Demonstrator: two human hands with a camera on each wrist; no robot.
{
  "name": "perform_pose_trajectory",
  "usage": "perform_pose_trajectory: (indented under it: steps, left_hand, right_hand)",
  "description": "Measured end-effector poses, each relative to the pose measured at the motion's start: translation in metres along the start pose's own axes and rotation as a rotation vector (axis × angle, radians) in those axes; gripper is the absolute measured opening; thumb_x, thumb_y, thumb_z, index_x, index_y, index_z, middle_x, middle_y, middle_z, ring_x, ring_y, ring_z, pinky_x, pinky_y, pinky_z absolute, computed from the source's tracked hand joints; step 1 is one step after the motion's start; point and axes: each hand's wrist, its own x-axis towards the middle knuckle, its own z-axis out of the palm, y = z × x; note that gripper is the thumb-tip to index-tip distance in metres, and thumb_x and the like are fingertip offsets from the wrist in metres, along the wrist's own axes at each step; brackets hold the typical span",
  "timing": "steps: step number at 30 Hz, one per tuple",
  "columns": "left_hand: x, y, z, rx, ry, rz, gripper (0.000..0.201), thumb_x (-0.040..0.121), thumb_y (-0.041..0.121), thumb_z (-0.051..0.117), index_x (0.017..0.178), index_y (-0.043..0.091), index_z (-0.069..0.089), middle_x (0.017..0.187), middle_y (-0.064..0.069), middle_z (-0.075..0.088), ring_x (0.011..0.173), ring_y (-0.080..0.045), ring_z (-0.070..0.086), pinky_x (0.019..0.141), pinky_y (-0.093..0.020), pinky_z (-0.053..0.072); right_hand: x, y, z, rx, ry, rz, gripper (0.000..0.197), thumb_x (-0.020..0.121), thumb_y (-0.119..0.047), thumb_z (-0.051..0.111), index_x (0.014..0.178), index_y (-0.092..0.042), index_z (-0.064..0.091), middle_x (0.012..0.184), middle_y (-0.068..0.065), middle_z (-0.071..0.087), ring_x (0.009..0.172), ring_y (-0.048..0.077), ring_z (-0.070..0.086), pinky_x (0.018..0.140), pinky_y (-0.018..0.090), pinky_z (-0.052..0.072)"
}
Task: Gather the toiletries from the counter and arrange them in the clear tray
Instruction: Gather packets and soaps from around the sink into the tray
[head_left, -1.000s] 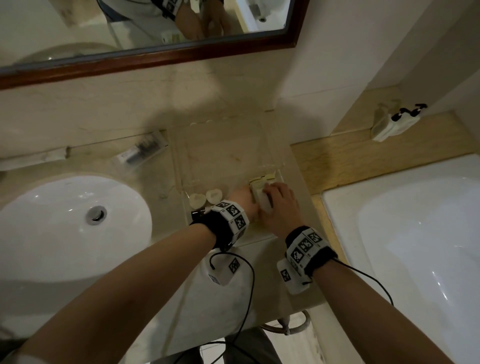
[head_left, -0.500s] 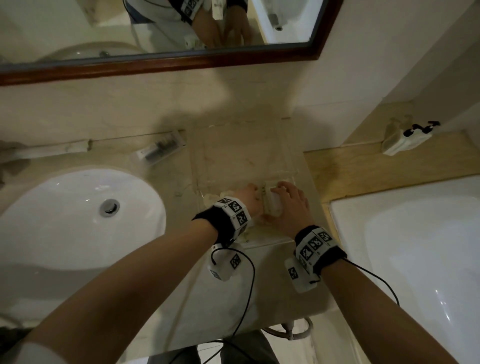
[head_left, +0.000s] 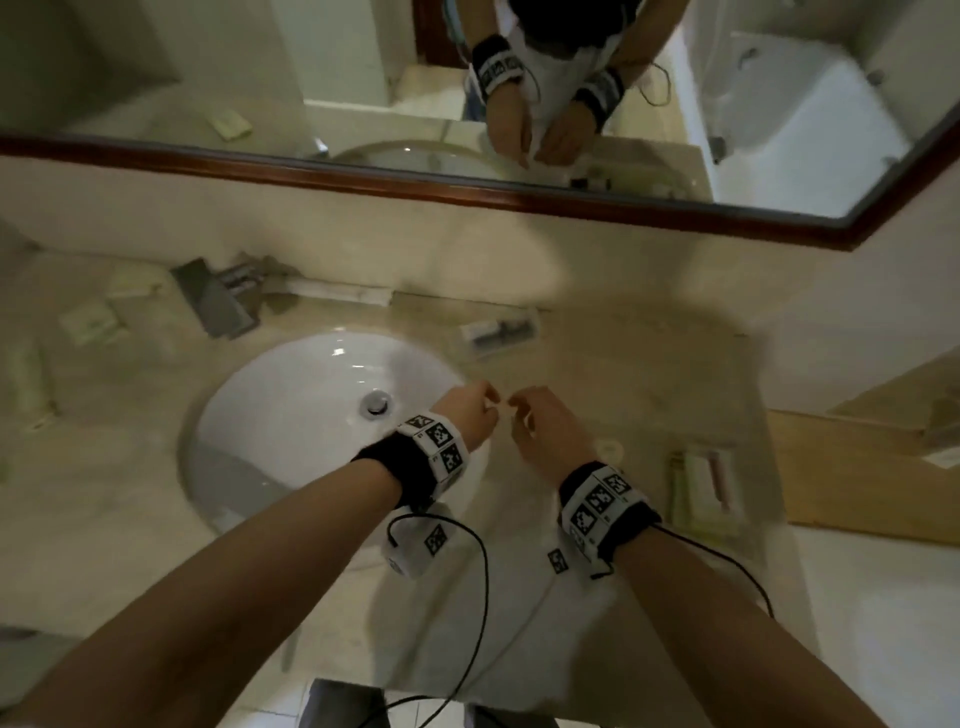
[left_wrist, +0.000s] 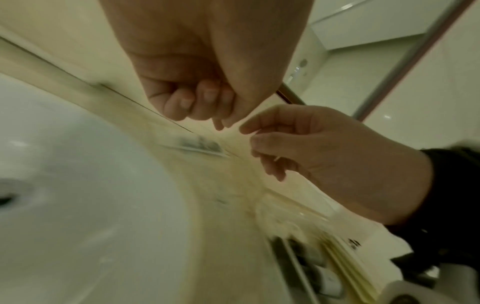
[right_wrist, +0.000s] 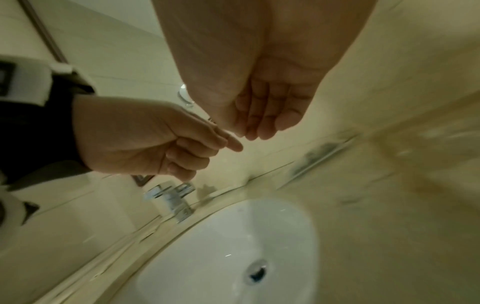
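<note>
Both hands hover empty over the counter between the sink and the clear tray (head_left: 665, 364). My left hand (head_left: 475, 410) has its fingers curled into the palm (left_wrist: 197, 102) and holds nothing. My right hand (head_left: 540, 426) hangs relaxed, its fingers only slightly bent (right_wrist: 262, 111). In the tray's near right corner lies a pale box with a pink item (head_left: 706, 483), and a round soap (head_left: 608, 447) sits near its front. A clear packet with a dark comb (head_left: 498, 332) lies on the counter beyond the hands.
The white sink (head_left: 291, 415) lies left of the hands, with the faucet (head_left: 218, 296) behind it. Small pale boxes (head_left: 91, 322) and a long white packet (head_left: 337, 291) lie on the counter to the left and rear. A bathtub ledge (head_left: 857, 467) is on the right.
Both hands have let go of the pale box in the tray's near corner and lifted away to the left, toward the sink's edge. The view has swung left.
</note>
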Motion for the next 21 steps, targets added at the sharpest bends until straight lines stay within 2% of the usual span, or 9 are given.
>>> perform_pose_trajectory:
  steps: [2,4,7,9,11,13,16,19,21]
  left_hand:
    - [-0.008,-0.046,-0.028,-0.041,0.09,-0.069,0.03,0.096,0.017,0.039,0.123,0.014,0.05,0.116,-0.015,0.063,0.104,-0.03,0.06,0.086,-0.031,0.045]
    - [-0.018,-0.093,-0.053,-0.115,0.147,-0.132,0.03,0.097,0.015,0.036,0.124,0.014,0.049,0.113,-0.017,0.063,0.101,-0.032,0.061,0.082,-0.033,0.046]
    - [-0.037,-0.169,-0.085,-0.159,0.198,-0.204,0.03,0.096,0.012,0.035,0.124,0.013,0.047,0.108,-0.018,0.065,0.089,-0.032,0.061,0.07,-0.031,0.045]
    - [-0.053,-0.226,-0.105,-0.168,0.222,-0.256,0.032,0.095,0.013,0.038,0.126,0.011,0.047,0.108,-0.016,0.065,0.089,-0.03,0.061,0.073,-0.032,0.048]
    - [-0.071,-0.285,-0.123,-0.208,0.229,-0.331,0.034,0.095,0.015,0.042,0.128,0.01,0.045,0.111,-0.013,0.064,0.096,-0.029,0.062,0.077,-0.031,0.048]
    - [-0.09,-0.344,-0.142,-0.238,0.258,-0.418,0.035,0.094,0.016,0.044,0.129,0.01,0.044,0.115,-0.013,0.063,0.101,-0.03,0.06,0.079,-0.031,0.046]
    - [-0.115,-0.431,-0.17,-0.186,0.341,-0.527,0.038,0.092,0.019,0.047,0.129,0.01,0.043,0.123,-0.015,0.059,0.111,-0.031,0.057,0.091,-0.034,0.045]
    - [-0.136,-0.502,-0.193,-0.009,0.401,-0.638,0.043,0.089,0.019,0.051,0.131,0.012,0.043,0.134,-0.013,0.048,0.126,-0.031,0.042,0.104,-0.04,0.036]
    - [-0.143,-0.537,-0.203,0.117,0.408,-0.656,0.048,0.087,0.022,0.054,0.133,0.013,0.042,0.137,-0.012,0.042,0.128,-0.032,0.036,0.104,-0.042,0.032]
  right_hand:
    - [0.012,-0.037,0.024,0.008,-0.08,-0.014,0.02,0.094,-0.018,0.046,0.112,-0.015,0.053,0.08,-0.004,0.054,0.076,0.017,0.052,0.072,0.03,0.045]
    - [0.026,-0.073,0.055,-0.028,-0.14,-0.045,0.018,0.095,-0.023,0.044,0.106,-0.013,0.055,0.066,-0.002,0.052,0.067,0.021,0.052,0.063,0.032,0.045]
    - [0.043,-0.13,0.108,-0.062,-0.217,-0.054,0.034,0.096,-0.032,0.042,0.089,-0.004,0.06,0.069,0.009,0.058,0.063,0.023,0.052,0.06,0.032,0.044]
    - [0.052,-0.173,0.148,-0.049,-0.271,-0.076,0.045,0.096,-0.037,0.04,0.077,-0.002,0.06,0.069,0.013,0.06,0.06,0.023,0.051,0.061,0.031,0.044]
    - [0.059,-0.215,0.193,-0.06,-0.334,-0.109,0.046,0.096,-0.039,0.039,0.07,-0.004,0.055,0.068,0.014,0.059,0.062,0.026,0.053,0.066,0.034,0.046]
    - [0.067,-0.258,0.236,-0.079,-0.375,-0.138,0.045,0.096,-0.039,0.039,0.069,-0.006,0.054,0.07,0.013,0.06,0.065,0.027,0.055,0.066,0.034,0.045]
    - [0.078,-0.318,0.294,-0.087,-0.439,-0.168,0.036,0.094,-0.034,0.042,0.069,-0.009,0.048,0.066,0.011,0.05,0.061,0.024,0.047,0.061,0.033,0.039]
    - [0.091,-0.364,0.337,-0.09,-0.458,-0.187,0.026,0.093,-0.03,0.043,0.074,-0.012,0.046,0.069,0.007,0.05,0.065,0.023,0.047,0.063,0.031,0.037]
    - [0.103,-0.386,0.355,-0.084,-0.453,-0.172,0.018,0.093,-0.028,0.044,0.085,-0.013,0.051,0.076,0.004,0.054,0.069,0.022,0.05,0.065,0.028,0.037]
